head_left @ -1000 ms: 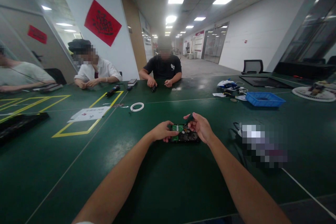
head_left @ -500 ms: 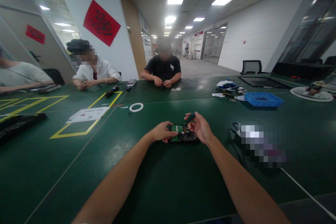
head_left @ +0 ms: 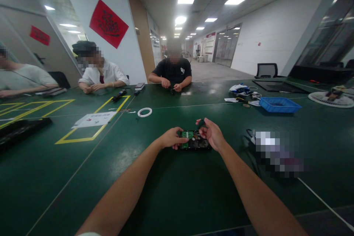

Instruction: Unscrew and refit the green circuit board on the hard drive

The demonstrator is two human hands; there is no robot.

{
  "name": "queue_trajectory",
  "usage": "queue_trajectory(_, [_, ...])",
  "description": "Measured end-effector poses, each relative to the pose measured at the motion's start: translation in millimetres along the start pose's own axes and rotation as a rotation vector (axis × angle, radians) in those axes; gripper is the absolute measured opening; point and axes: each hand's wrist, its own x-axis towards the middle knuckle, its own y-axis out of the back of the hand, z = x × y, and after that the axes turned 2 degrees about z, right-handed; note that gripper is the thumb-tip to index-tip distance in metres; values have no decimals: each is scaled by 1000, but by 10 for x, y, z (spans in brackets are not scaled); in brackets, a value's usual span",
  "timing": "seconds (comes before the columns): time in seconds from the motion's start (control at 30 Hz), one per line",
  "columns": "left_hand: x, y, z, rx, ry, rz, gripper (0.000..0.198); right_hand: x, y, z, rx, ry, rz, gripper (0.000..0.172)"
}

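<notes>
A black hard drive (head_left: 197,143) with a green circuit board (head_left: 187,134) lies flat on the green table (head_left: 171,188) in front of me. My left hand (head_left: 170,138) grips its left edge, fingers closed on the board's corner. My right hand (head_left: 211,132) is closed round the dark handle of a small screwdriver (head_left: 201,123), held upright over the drive's right part. Its tip is hidden behind my fingers.
A white tape ring (head_left: 144,112) and a paper sheet (head_left: 93,119) inside a yellow marked box lie far left. A blue tray (head_left: 280,104) sits far right, a black tray (head_left: 22,128) at the left edge. Three people sit across the table.
My hands and the drive stay almost where they were. The person in black opposite has brought both hands together on a small dark object.
</notes>
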Motion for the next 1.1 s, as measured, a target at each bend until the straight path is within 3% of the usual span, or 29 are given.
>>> queue_trajectory(0.2, [24,11,-43,5,-12,-8,83,3,2,22,6,-3,-43,37])
queue_trajectory(0.73, [-4,-2,17,-20,27,11,80,-3,-11,-6,-2,-14,-2,42])
queue_trajectory(1.1, [8,-11,19,-26,30,7,82,0,-8,20,-4,25,-21,35])
